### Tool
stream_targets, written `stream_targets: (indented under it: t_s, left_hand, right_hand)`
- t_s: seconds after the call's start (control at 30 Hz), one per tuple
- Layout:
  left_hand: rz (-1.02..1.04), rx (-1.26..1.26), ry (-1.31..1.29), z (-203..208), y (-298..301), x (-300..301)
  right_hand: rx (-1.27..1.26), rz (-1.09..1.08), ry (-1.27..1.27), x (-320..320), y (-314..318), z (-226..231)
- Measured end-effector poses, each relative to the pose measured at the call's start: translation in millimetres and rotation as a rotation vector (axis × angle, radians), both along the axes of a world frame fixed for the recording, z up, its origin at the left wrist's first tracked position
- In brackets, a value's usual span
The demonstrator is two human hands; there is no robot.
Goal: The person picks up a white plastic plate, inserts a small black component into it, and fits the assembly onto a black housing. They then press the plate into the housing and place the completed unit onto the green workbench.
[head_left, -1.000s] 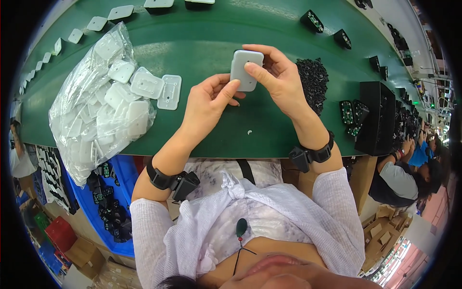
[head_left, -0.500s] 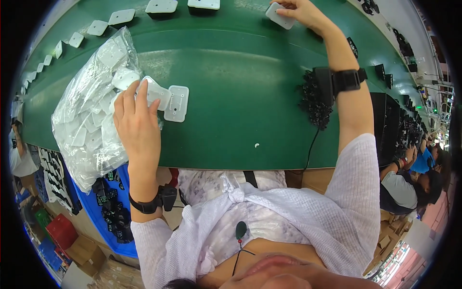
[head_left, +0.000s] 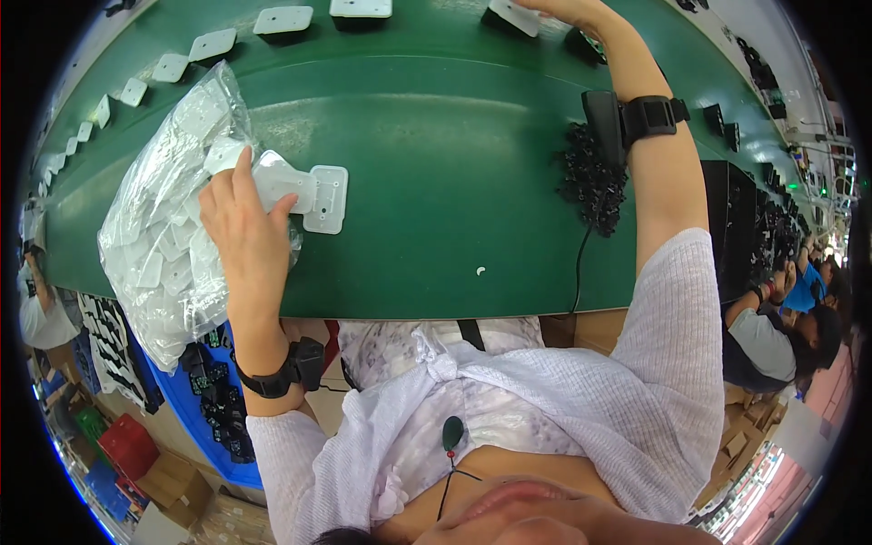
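Note:
My left hand (head_left: 241, 222) lies at the mouth of a clear plastic bag (head_left: 127, 263) full of white plastic covers. Its fingers and thumb are spread over the covers there. Beside the thumb, a white cover (head_left: 277, 177) overlaps another white cover (head_left: 327, 202) with small holes, lying on the table. At the far edge of view, my right hand (head_left: 572, 11) has its fingers at a rounded white cover (head_left: 514, 15), which sits over a black part. The fingertips are partly cut off by the frame.
A row of white-topped black parts (head_left: 283, 20) curves along the green table (head_left: 409, 245). Small black pieces (head_left: 592, 177) are heaped below my right forearm, with a cable running down. A black box (head_left: 727, 218) stands right; a blue bin (head_left: 195, 427) sits lower left. People sit at both sides.
My right hand has moved farther away and slightly left, bringing the white cover onto a black part. My left hand has shifted slightly left, its thumb farther from its fingers.

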State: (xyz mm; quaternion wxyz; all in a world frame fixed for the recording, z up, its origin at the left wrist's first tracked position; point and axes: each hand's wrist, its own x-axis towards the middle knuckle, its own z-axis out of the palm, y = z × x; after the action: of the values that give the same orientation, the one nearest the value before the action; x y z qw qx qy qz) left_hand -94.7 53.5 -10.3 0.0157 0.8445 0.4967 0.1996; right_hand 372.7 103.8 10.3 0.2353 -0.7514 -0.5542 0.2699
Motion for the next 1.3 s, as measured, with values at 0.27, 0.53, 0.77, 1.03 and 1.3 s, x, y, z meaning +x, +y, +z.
stream_targets:
  t_s: [0.27,0.53,0.77,1.03,1.3]
  left_hand:
    - [-0.131,-0.003,-0.209,4,-10,4]
    - [-0.286,-0.511,-0.837,20,-25,63]
    - [-0.390,-0.706,-0.954,-10,-27,114]
    - [-0.368,-0.854,-0.908,-37,-25,118]
    - [-0.378,-0.924,-0.948,-28,-31,118]
  right_hand:
    - [0.284,-0.079,-0.216,-50,-103,37]
    - [0.394,0.107,-0.603,-93,-188,0]
    - [0.400,0.247,-0.540,-116,-199,-34]
    - [0.403,0.298,-0.701,-123,-194,-33]
    - [0.446,0.064,-0.216,-160,-189,-2]
